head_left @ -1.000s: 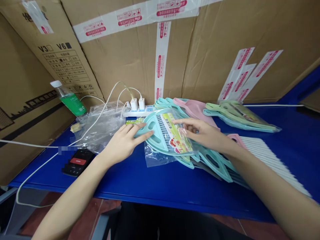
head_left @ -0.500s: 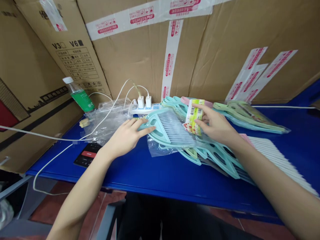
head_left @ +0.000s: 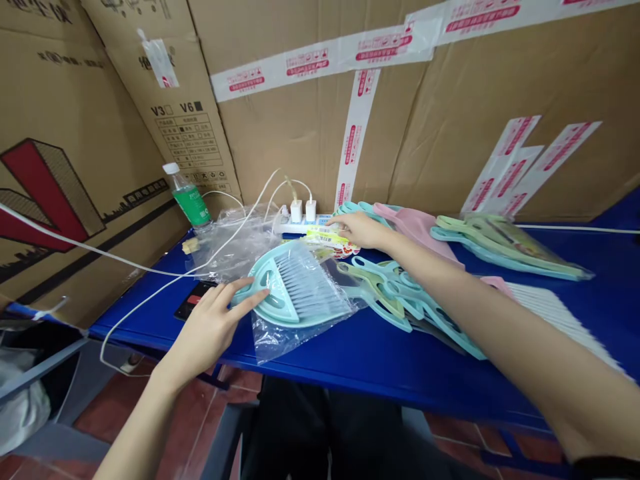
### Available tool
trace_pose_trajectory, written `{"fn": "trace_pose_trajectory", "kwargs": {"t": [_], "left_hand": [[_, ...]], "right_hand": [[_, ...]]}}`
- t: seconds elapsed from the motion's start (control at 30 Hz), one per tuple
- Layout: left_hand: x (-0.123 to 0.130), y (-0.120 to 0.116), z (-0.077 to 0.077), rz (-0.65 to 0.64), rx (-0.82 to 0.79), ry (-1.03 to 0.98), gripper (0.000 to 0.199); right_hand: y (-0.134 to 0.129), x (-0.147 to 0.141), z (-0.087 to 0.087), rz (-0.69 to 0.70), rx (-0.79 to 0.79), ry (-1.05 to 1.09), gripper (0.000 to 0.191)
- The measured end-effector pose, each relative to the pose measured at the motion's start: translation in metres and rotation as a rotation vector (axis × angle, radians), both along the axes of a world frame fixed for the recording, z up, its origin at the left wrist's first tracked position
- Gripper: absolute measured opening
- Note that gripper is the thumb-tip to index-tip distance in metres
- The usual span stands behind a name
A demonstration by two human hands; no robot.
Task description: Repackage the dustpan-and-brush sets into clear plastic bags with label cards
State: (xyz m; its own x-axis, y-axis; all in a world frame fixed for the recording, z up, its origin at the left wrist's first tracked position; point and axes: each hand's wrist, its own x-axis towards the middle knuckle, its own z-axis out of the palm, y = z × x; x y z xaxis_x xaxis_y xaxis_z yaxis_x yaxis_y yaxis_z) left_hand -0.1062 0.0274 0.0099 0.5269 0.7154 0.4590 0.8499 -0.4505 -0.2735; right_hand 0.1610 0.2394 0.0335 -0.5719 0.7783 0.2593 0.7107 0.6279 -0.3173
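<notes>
So the right hand (head_left: 364, 230) has gone from holding a card over the brush to the card pile (head_left: 343, 247) by the power strip (head_left: 295, 229), and the pan (head_left: 273, 297) has slid toward the person and left relative to the strip. The pan lies on the near side of the strip, brush (head_left: 315, 283) on top, partly in a clear bag (head_left: 280, 343). Its long axis runs roughly sideways: handle left, bristles right. The left hand (head_left: 213, 327) is way closer, fingers curled round the handle end. Card pile is just off the strip's near-right end, right under the right fingertips, which are bent down; can't tell if they're pinching anything. More pans (head_left: 400, 287) sit right of the strip, nearer the person.
</notes>
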Motion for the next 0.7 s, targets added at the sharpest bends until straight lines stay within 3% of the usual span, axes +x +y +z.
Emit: {"fn": "trace_pose_trajectory", "kwargs": {"t": [0.17, 0.33, 0.43, 0.5, 0.7], "left_hand": [[-0.007, -0.004, -0.001, 0.018, -0.030, -0.030, 0.054], [-0.004, 0.010, -0.004, -0.012, -0.040, -0.077, 0.050], [0.005, 0.022, -0.004, -0.049, -0.036, -0.103, 0.048], [0.014, 0.031, -0.002, -0.084, -0.026, -0.110, 0.046], [0.036, 0.054, 0.008, -0.176, -0.002, -0.103, 0.028]], "right_hand": [[0.002, -0.011, 0.007, -0.025, 0.066, 0.031, 0.034], [-0.048, 0.000, 0.022, 0.045, 0.093, 0.118, 0.027], [-0.081, 0.013, 0.019, 0.146, -0.141, 0.254, 0.023], [-0.091, 0.023, 0.013, 0.102, -0.265, 0.347, 0.020], [-0.084, 0.052, 0.003, -0.012, -0.639, 0.517, 0.015]]}}
